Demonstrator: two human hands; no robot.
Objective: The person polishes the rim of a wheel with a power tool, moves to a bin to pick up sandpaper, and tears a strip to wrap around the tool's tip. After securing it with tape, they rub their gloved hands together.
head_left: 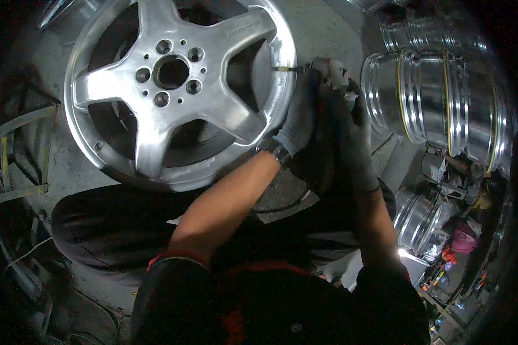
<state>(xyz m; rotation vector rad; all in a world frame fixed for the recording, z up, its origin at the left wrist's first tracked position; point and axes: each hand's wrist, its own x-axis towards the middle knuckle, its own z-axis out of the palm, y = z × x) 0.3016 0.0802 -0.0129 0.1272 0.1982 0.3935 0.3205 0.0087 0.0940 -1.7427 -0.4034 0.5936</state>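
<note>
Gloved left hand (pixel 300 118) and right hand (pixel 354 146), each grip clenched on a power tool (pixel 331 70), work the right rim of the alloy wheel (pixel 155 123). The wheel looks heavy, rigid and slick, and is best held by its spokes.

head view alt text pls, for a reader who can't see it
The gloved left hand and right hand hold a power tool against the rim of a silver five-spoke alloy wheel. More shiny wheel rims stand to the right.

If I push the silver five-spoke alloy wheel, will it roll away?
Probably heavy and stiff: the silver five-spoke alloy wheel looks like thick cast metal. It seems to lie face-up, so rolling is unlikely.
</note>
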